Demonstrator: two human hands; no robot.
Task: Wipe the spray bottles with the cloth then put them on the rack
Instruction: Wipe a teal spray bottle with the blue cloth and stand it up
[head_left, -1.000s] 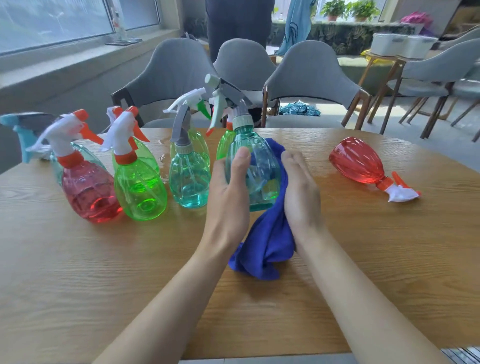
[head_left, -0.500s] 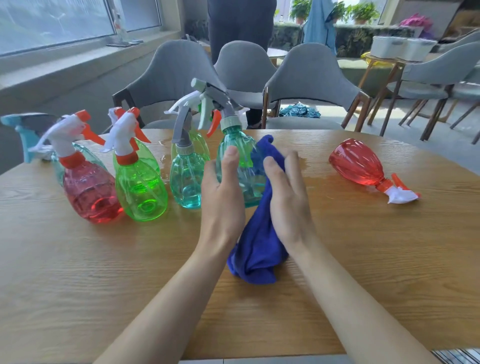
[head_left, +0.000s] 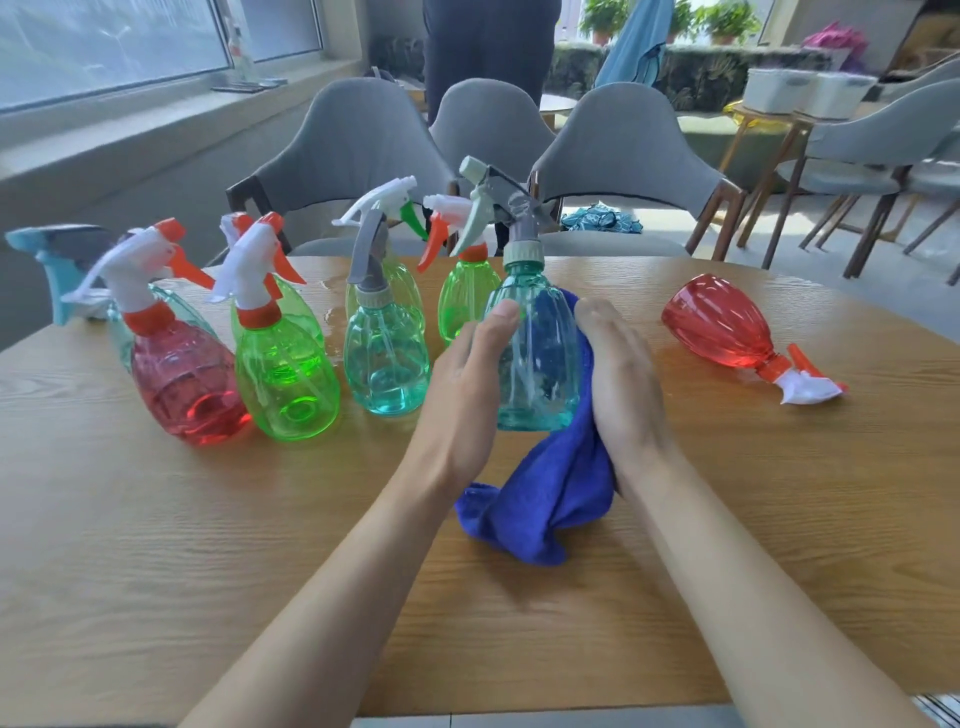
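A teal spray bottle (head_left: 535, 358) with a grey trigger stands upright at the table's middle. My left hand (head_left: 467, 400) grips its left side, thumb on the front. My right hand (head_left: 623, 395) presses a blue cloth (head_left: 550, 493) against the bottle's right and back; the cloth's tail hangs onto the table. Left of it stand a second teal bottle (head_left: 387, 358), a green bottle (head_left: 285, 379) and a red bottle (head_left: 182, 384). More green bottles (head_left: 462, 301) stand behind. Another red bottle (head_left: 727, 332) lies on its side at the right.
The wooden table (head_left: 156, 545) has a wet patch near the back. A light blue sprayer (head_left: 57, 260) pokes in at the far left. Grey chairs (head_left: 623, 150) line the far edge. No rack is in view.
The held teal bottle has swung from tilted left back to upright. My right hand with the cloth has slid down and around its right side.
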